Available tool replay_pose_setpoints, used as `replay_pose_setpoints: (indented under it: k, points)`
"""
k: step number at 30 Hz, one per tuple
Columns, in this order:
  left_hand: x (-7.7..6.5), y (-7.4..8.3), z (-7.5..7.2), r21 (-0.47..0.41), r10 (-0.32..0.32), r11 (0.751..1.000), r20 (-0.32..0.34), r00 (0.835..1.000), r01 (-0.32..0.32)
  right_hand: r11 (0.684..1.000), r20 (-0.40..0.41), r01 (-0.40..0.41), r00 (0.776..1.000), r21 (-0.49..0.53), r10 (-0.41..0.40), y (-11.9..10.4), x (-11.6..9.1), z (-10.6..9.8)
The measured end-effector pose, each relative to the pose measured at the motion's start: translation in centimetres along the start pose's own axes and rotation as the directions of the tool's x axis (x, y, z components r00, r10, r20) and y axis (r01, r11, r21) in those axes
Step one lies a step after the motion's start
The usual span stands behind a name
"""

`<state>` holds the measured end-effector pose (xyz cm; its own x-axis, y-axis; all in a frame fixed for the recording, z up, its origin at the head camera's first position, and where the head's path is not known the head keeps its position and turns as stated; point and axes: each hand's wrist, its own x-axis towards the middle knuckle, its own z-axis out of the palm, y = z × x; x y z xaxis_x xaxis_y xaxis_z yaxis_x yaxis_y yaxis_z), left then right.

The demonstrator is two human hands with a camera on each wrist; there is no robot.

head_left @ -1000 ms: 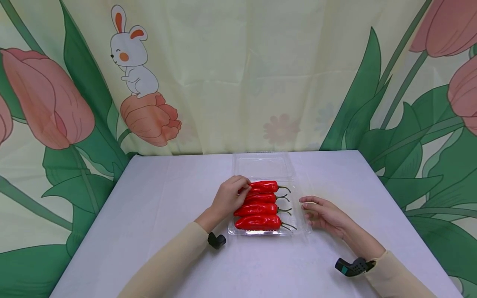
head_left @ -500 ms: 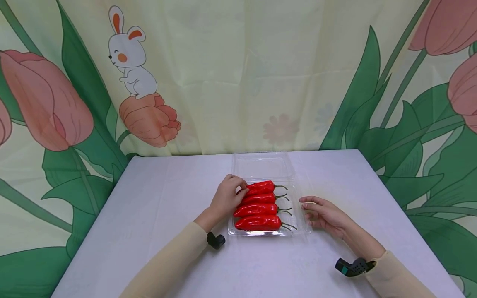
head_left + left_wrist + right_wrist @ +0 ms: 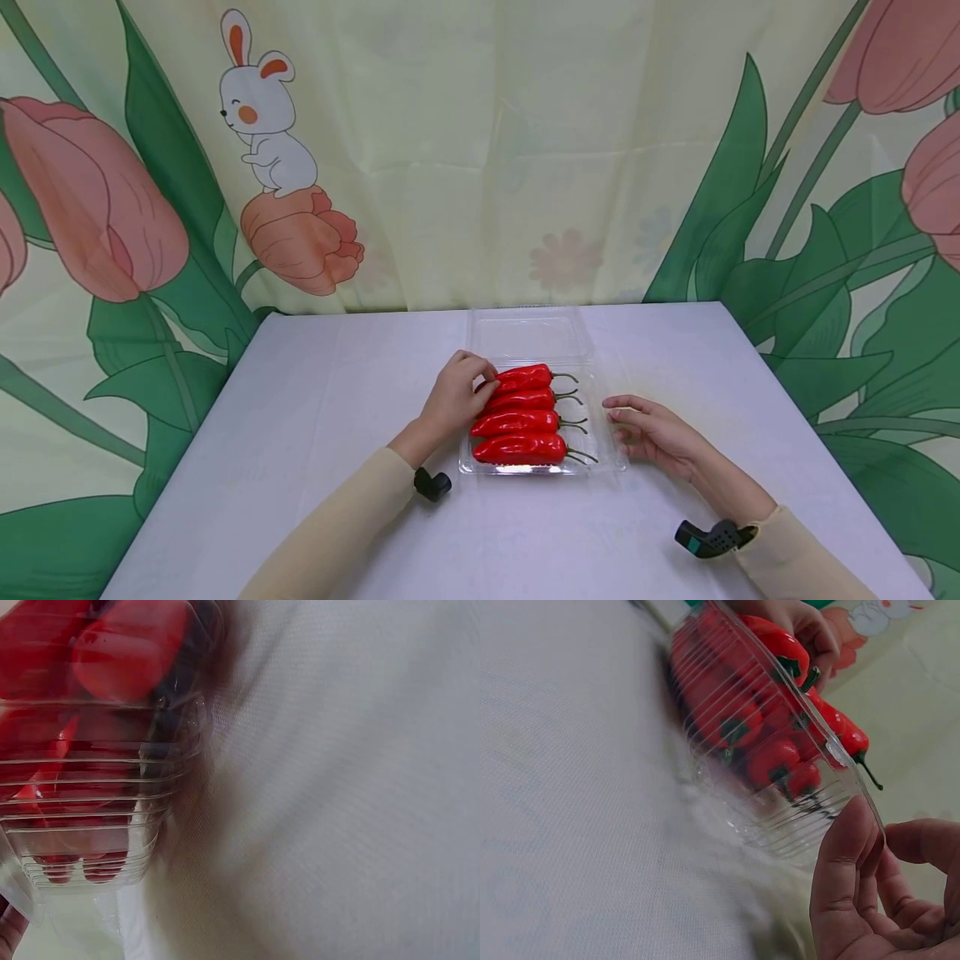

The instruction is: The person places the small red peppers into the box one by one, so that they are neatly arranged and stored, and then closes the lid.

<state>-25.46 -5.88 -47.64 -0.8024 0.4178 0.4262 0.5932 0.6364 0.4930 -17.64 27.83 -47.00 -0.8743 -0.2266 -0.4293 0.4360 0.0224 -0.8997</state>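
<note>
In the head view my left hand (image 3: 457, 393) holds the tip end of the farthest red pepper (image 3: 528, 377) between thumb and fingers. That pepper lies at the back of a clear plastic clamshell box (image 3: 602, 429), its green stem pointing right. Several more red peppers (image 3: 525, 449) lie in a row nearer the front. My right hand (image 3: 655, 433) is at the box's right edge; the right wrist view shows its thumb and fingers (image 3: 842, 874) pinching the clear rim. More peppers (image 3: 774, 761) show through the ribbed wall, below the top row. The left wrist view shows mainly the box's ribbed side (image 3: 86, 802).
The box's hinged lid (image 3: 528, 335) lies folded back towards the far table edge. A white cloth (image 3: 337, 375) covers the table. Behind hangs a curtain (image 3: 435, 167) printed with tulips and a rabbit.
The farthest pepper has shifted slightly left together with my left hand, mostly in the first half second. My right hand has kept its place at the box edge.
</note>
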Motion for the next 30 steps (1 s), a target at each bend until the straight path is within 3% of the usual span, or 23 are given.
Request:
replay_pose_setpoints:
  k: [9,13,16,18,20,22,26,28,30]
  points:
    - [-0.4,-0.2,-0.3,-0.068,-0.074,0.995,-0.014,0.997,0.073,0.998,-0.022,-0.008,1.000,-0.060,0.007,-0.5,0.2,-0.1]
    - [-0.3,-0.8,-0.5,-0.117,-0.114,0.988,-0.069,0.991,0.106,0.992,-0.052,-0.009,0.999,-0.124,0.002,-0.8,0.5,-0.2]
    - [-0.1,-1.3,-0.6,-0.176,-0.193,0.970,-0.124,0.973,0.170,0.986,-0.063,0.000,0.998,-0.166,-0.010,-1.2,0.9,-0.3]
    - [0.1,-1.6,-0.7,-0.239,-0.274,0.941,-0.128,0.953,0.239,0.987,-0.081,-0.006,0.997,-0.159,-0.007,-1.5,1.3,-0.4]
    - [0.2,-1.8,-0.8,-0.316,-0.373,0.891,-0.096,0.923,0.327,0.989,-0.087,-0.010,0.996,-0.149,-0.003,-1.8,1.8,-0.6]
    - [0.5,-2.0,-0.9,-0.393,-0.466,0.821,-0.041,0.884,0.414,0.992,-0.104,-0.016,0.995,-0.128,0.002,-2.2,2.3,-0.9]
    - [1.1,-2.5,-1.1,-0.528,-0.610,0.634,0.107,0.785,0.565,0.995,-0.132,-0.009,0.991,-0.102,-0.004,-2.9,3.4,-1.4]
    - [1.3,-3.0,-1.2,-0.578,-0.646,0.534,0.191,0.739,0.617,0.995,-0.139,-0.008,0.990,-0.100,-0.006,-3.3,4.1,-1.6]
    - [1.5,-3.4,-1.3,-0.602,-0.658,0.455,0.270,0.704,0.656,0.996,-0.136,-0.004,0.991,-0.090,-0.009,-3.6,4.8,-1.6]
